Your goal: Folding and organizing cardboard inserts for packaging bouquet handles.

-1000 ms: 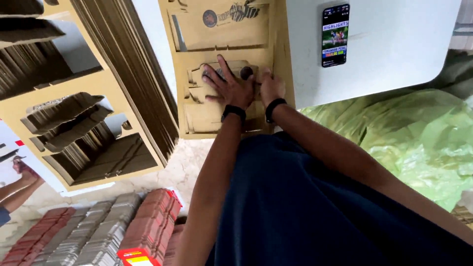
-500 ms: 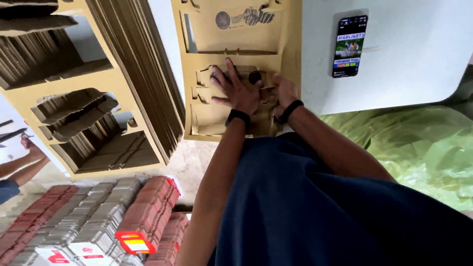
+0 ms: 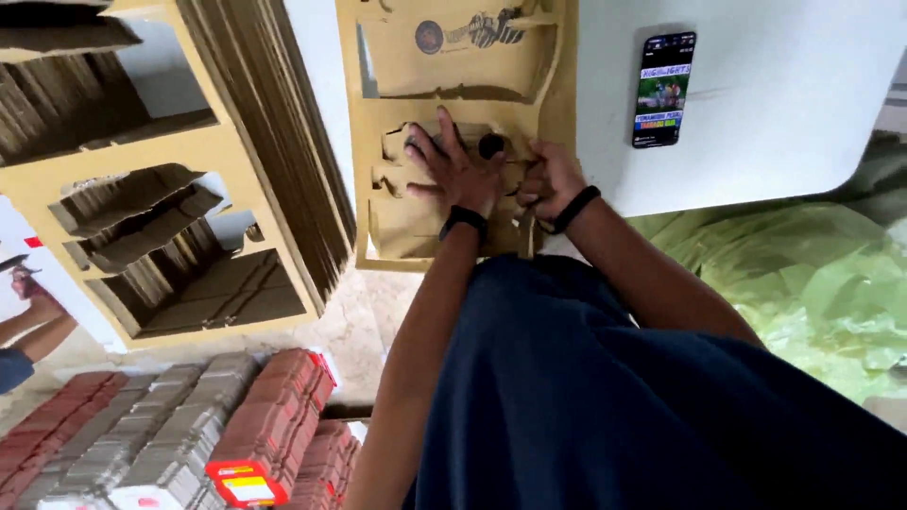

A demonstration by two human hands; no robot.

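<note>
Both hands work on a flat, die-cut brown cardboard sheet (image 3: 453,142) that lies on the white surface (image 3: 784,113), along its left edge, with the sheet's near end reaching the surface's near edge. The sheet has shaped cut-outs, folded flaps and a dark round mark printed near its far end.

The left hand (image 3: 458,170) lies palm down on the middle of the sheet, its fingers (image 3: 444,127) spread wide and pressed flat against a raised flap; it grips nothing, only bears down on the cardboard. A black band circles that wrist. The right hand (image 3: 548,179) sits just beside it, toward the sheet's right edge, with its fingers curled in and closed on a fold of the same cardboard; how much of the flap they enclose cannot be made out. It too wears a black band at the wrist.

A black smartphone with a lit screen (image 3: 663,90) lies face up on the surface, to the right of the sheet and apart from it.

To the left, off the surface, stands a tall stack of the same brown cardboard sheets (image 3: 189,189), seen partly edge-on. Below it, on the floor, lie rows of red and grey packets (image 3: 189,425). Crumpled green plastic sheeting (image 3: 803,274) spreads under the surface's right side. Another person's arm (image 3: 28,331) shows at the far left.
</note>
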